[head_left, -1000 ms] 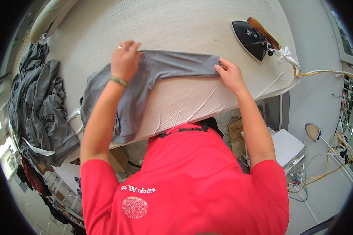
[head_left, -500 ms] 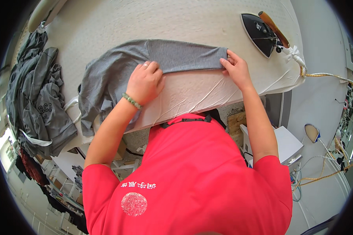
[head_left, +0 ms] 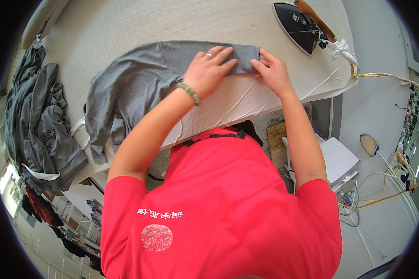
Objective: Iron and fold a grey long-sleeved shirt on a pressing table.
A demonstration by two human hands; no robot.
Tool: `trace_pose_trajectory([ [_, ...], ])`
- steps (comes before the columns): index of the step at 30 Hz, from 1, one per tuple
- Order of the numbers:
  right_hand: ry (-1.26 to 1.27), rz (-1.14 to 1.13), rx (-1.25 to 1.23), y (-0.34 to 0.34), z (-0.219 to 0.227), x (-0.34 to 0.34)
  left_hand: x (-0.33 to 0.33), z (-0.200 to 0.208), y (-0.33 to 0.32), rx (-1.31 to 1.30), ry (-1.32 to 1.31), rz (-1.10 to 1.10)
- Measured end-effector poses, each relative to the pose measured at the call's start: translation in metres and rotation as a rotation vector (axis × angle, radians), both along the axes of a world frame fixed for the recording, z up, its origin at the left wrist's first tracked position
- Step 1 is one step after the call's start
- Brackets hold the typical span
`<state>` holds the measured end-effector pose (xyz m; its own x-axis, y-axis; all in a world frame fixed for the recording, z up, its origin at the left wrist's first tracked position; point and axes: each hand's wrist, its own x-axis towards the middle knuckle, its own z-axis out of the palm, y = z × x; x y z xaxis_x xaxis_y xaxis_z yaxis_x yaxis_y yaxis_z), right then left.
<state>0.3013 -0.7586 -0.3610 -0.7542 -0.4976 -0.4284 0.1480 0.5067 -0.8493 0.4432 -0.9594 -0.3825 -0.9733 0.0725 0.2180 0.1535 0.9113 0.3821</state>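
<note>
A: Item 1, step in hand?
B: Grey knit cotton garment (head_left: 139,88), upper centre of frame, lying flat on the board. Left hand (head_left: 208,69) lies palm-down on the folded sleeve end, fingers (head_left: 221,53) spread and nearly straight, pressing, not gripping. Right hand (head_left: 273,73) just right of it, fingertips (head_left: 258,63) bent down onto the sleeve's edge; pinching or only pressing, can't tell. Looks like smoothing/squaring a fold, approx. mid-way; the body of the garment at centre left is not yet flat and droops over the near edge.

A: Next move needs?
B: My guess: keep the edge pinned w/ one hand, sweep the other along the cloth toward frame left. Fabric is soft, will creep, so even pressure.

A: Item 2, surface?
B: Wide padded ironing board w/ off-white cloth cover (head_left: 125,28), fills the upper frame. Creases in the cover near its lower edge.

A: Item 3, other stock?
B: Black-soled flat iron w/ wooden handle (head_left: 302,25), upper right, well apart from both hands; pale cord (head_left: 381,75) trails off to the right. Heap of dark grey garments (head_left: 37,125) hanging at far left.

A: Room?
B: Pale floor (head_left: 381,121) at right, white box-shaped unit (head_left: 337,160) below the board, tangle of cables (head_left: 372,200) lower right. Racks at lower left, too blurred to list.
</note>
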Motion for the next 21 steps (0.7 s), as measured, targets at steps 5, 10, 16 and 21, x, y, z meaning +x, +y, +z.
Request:
trace_pose_trajectory([
  [5, -0.114, -0.033, 0.107, 0.0, 0.017, -0.013, -0.01, -0.005, 0.039, 0.053, 0.051, 0.166],
  [10, 1.078, 0.475, 0.076, -0.009, 0.013, 0.0, 0.017, -0.004, 0.062, 0.154, 0.011, 0.186],
  [16, 1.198, 0.661, 0.099, 0.007, -0.017, -0.029, 0.02, 0.002, 0.092, 0.008, 0.107, 0.307],
  [21, 1.245, 0.761, 0.063, 0.006, 0.016, -0.074, 0.004, -0.002, 0.123, -0.009, 0.116, 0.434],
])
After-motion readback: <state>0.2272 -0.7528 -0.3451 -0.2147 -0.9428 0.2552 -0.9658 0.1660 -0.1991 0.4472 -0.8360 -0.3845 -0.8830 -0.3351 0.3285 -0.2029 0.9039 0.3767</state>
